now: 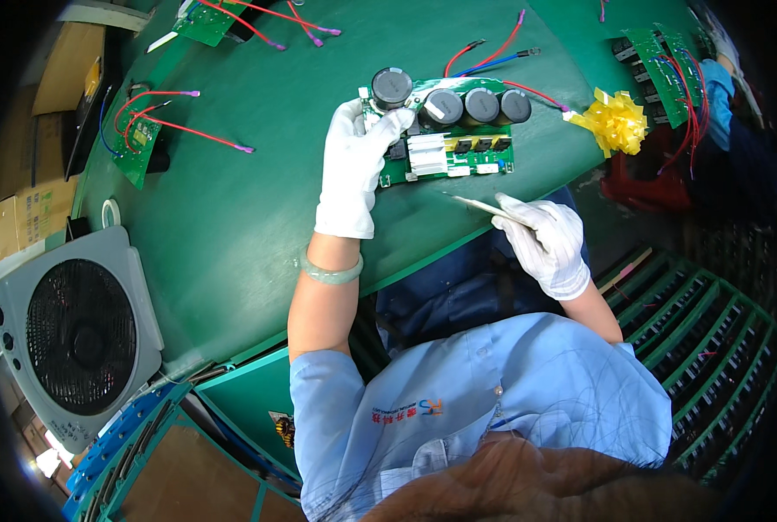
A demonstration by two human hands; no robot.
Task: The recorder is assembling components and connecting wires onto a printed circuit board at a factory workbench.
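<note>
In my gloved left hand [351,170] is the left end of a green circuit board [499,158], the fingers closed round its edge. Several black round capacitors [480,106] stand along the board's far side. A white finned block [427,154] and small black parts sit nearer to me. Red and blue wires [490,61] run out from its far edge. My gloved right hand [545,244] pinches a slim pale tool [486,207] with a fine dark tip; its exact kind is unclear. The tip points left, just short of the board's near edge.
The green table [258,209] holds a wired board [136,143] at left and another [207,24] at far left. A yellow ribbon bow [616,122] lies right. A grey fan [80,335] stands left, a slotted green rack [701,348] right. Another person's blue sleeve [717,100] shows at far right.
</note>
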